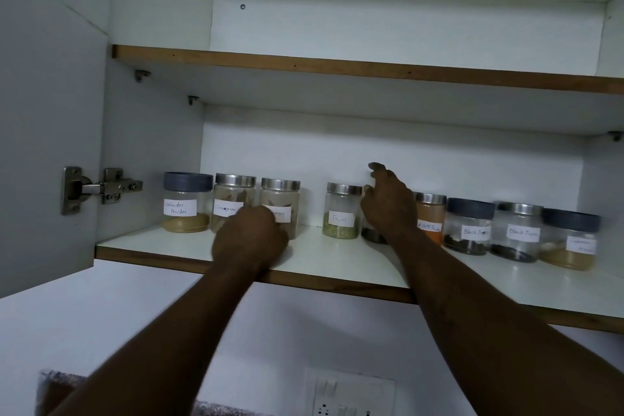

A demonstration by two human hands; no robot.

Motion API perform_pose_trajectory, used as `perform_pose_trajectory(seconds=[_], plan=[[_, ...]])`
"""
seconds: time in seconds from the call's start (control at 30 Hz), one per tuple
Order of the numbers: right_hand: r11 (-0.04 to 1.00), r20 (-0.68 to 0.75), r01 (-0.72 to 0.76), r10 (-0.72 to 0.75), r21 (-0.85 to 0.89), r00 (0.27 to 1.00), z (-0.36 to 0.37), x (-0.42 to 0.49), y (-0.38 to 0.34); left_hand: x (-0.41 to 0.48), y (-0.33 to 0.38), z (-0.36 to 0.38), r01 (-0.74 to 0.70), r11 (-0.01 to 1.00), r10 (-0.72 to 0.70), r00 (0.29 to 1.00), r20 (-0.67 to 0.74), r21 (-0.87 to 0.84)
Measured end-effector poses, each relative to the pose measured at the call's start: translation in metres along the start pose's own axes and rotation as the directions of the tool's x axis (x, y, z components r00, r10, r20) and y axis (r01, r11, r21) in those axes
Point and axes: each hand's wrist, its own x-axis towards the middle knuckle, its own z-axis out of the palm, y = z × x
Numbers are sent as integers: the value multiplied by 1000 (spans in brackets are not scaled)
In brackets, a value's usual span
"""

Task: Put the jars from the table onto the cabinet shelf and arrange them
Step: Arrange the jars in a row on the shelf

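Several labelled spice jars stand in a row on the lower cabinet shelf (332, 258): coriander powder (185, 203), two cinnamon jars (233, 194) (283, 197), fennel (341, 211), red chilli powder (431, 213), two black pepper jars (467, 226) (516, 233) and a blue-lidded jar (570, 241) at the right end. My left hand (251, 238) is curled low in front of the two cinnamon jars; its grip is hidden. My right hand (388, 208) wraps a jar of dark spice (373, 236) between fennel and chilli, index finger raised. That jar is mostly hidden.
The upper shelf (337, 65) is bare in view. The open cabinet door (50, 111) with its hinge (101, 189) stands at the left. A gap lies between the second cinnamon jar and the fennel. A wall switch plate (351, 395) is below.
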Motion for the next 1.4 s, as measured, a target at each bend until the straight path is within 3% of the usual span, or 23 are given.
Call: perform_pose_trajectory(seconds=[0.23, 0.37, 0.53, 0.73, 1.0, 1.13, 1.4], plan=[[999, 41, 39, -40, 16, 998, 3, -1, -10, 8, -17, 0, 32, 996, -29, 999, -33, 83], [987, 1, 142, -143, 71, 990, 3, -5, -16, 7, -19, -1, 54, 996, -53, 998, -24, 67], [916, -29, 394, -393, 77, 919, 8, -11, -32, 5, -16, -2, 90, 993, -87, 995, -39, 78], [828, 167, 561, -552, -8, 817, 26, -17, -71, 4, -15, -3, 80, 992, -76, 996, -47, 93], [894, 274, 448, -432, 3, 859, 49, -13, -98, 4, -15, -4, -38, 974, 20, 996, 84, 222], [897, 295, 435, -397, -76, 869, 44, -4, -90, 5, -14, -5, -77, 973, 43, 987, 153, 220], [923, 259, 373, -340, -90, 904, 52, -7, -78, 4, -14, -5, -33, 990, 10, 987, 161, 139]])
